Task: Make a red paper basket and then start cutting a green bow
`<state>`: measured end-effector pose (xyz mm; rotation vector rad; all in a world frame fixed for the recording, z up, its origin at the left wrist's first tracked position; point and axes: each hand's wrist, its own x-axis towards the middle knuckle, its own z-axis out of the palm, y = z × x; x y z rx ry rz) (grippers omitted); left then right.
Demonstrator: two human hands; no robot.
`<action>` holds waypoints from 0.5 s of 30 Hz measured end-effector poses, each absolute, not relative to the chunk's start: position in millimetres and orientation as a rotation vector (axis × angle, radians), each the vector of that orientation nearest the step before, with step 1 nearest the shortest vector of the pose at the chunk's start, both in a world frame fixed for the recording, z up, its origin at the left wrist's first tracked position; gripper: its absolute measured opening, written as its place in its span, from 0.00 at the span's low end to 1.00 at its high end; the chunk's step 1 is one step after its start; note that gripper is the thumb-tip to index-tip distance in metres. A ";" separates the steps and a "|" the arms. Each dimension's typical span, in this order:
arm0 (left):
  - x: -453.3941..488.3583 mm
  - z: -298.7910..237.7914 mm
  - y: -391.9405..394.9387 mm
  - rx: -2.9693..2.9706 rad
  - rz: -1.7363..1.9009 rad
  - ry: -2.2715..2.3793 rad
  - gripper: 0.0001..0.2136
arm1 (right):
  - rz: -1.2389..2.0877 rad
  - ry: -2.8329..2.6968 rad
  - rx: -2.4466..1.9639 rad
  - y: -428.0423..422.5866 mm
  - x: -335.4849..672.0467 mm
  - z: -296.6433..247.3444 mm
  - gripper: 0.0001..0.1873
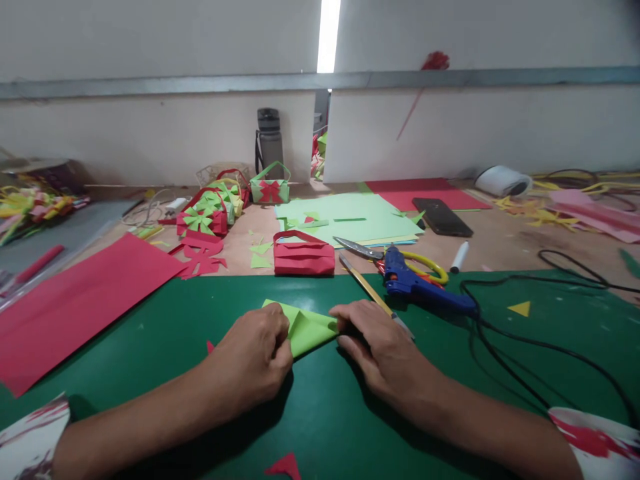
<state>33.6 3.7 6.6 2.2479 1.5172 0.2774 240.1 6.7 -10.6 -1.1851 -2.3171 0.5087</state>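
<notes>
A folded piece of light green paper is held between my two hands, just above the green mat. My left hand is closed on its left side, with the fingers curled in and the thumb pressed along them. At the right corner, my right hand pinches the paper between thumb and fingertips. Just beyond the paper stands a small red paper bag with a handle. A pencil lies past my right hand, near a blue glue gun and scissors.
Red paper lies at left, beside red flower cut-outs. Finished paper bags stand behind, near a bottle. Pale green sheets and a phone lie at the back. A black cord loops across the right side.
</notes>
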 end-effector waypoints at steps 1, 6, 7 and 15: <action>32.8 5.8 3.7 2.241 0.295 1.518 0.10 | 0.494 -2.340 -1.175 7.5 240.2 -10.1 0.10; 28.9 4.7 3.1 2.209 0.374 1.486 0.11 | 0.564 -2.335 -1.249 14.3 236.7 -4.9 0.04; 28.5 4.7 2.8 2.199 0.398 1.483 0.11 | 0.585 -2.319 -1.275 15.8 235.0 -4.0 0.05; 15.1 -13.0 -19.2 2.242 0.650 1.486 0.07 | 0.549 -2.359 -1.301 11.1 222.8 -5.5 0.10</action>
